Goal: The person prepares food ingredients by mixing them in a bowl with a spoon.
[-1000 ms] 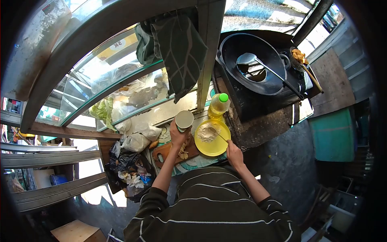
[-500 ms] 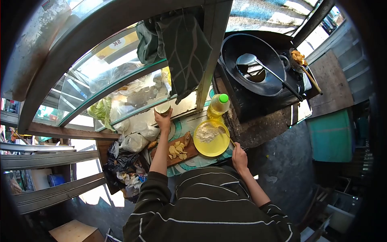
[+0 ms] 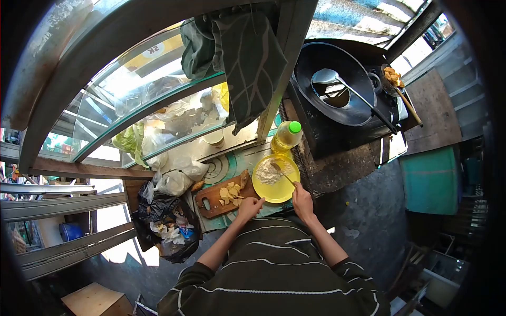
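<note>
A yellow plate (image 3: pixel 291 195) holds a heap of white flour (image 3: pixel 268 173). My right hand (image 3: pixel 302 202) is closed around the handle of a spoon (image 3: pixel 284 176), whose bowl rests in the flour. At the plate's lower left rim, my left hand (image 3: pixel 250 209) has its fingers curled and pinches the edge. Just left of the plate lies a wooden cutting board (image 3: pixel 210 209) with thin yellowish slices (image 3: pixel 230 194) on it. A bottle of yellow oil with a green cap (image 3: pixel 286 138) stands behind the plate. On the ledge beyond the board is a pale cup (image 3: pixel 214 138).
A black wok (image 3: pixel 337 113) with a ladle (image 3: pixel 326 77) in it sits on the stove at right. Beside it, a strainer (image 3: pixel 392 79) holds fried pieces. Plastic bags (image 3: pixel 174 183) and a black rubbish bag (image 3: pixel 158 210) are at left. A cloth (image 3: pixel 250 68) hangs from the glass case.
My left hand has let go of the cup on the ledge and come back to the plate's rim. The spoon in my right hand has moved further into the flour.
</note>
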Tool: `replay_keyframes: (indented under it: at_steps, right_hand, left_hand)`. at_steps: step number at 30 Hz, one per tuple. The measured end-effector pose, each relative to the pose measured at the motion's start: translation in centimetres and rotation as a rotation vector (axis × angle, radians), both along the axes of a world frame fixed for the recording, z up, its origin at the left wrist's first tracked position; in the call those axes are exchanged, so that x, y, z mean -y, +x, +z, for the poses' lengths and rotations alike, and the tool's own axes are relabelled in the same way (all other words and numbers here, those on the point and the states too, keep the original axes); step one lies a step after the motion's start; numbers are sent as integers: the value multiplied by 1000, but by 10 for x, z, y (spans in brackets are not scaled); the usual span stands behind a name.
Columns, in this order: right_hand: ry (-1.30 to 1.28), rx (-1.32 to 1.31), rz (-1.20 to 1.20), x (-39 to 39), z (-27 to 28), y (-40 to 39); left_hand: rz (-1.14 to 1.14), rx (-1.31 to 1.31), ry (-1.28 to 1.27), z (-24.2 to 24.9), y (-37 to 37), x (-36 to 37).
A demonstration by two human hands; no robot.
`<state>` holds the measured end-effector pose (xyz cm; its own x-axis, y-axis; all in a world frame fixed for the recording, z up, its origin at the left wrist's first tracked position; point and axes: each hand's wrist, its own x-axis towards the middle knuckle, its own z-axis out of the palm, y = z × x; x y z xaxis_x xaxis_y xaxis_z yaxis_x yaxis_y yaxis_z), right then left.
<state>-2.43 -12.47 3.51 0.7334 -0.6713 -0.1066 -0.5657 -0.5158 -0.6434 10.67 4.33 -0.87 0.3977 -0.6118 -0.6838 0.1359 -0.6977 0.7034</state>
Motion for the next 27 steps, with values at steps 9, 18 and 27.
replay_keyframes:
  at_steps: [9, 18, 27]
  right_hand:
    - [-132, -100, 17, 1, 8, -27]
    - [-206, -131, -34, 1, -17, -6]
    - [-184, -136, 137, 2, 1, -19]
  left_hand:
    - [307, -577, 85, -40, -13, 14]
    - [311, -668, 128, -49, -21, 31]
    - [275, -729, 83, -53, -21, 30]
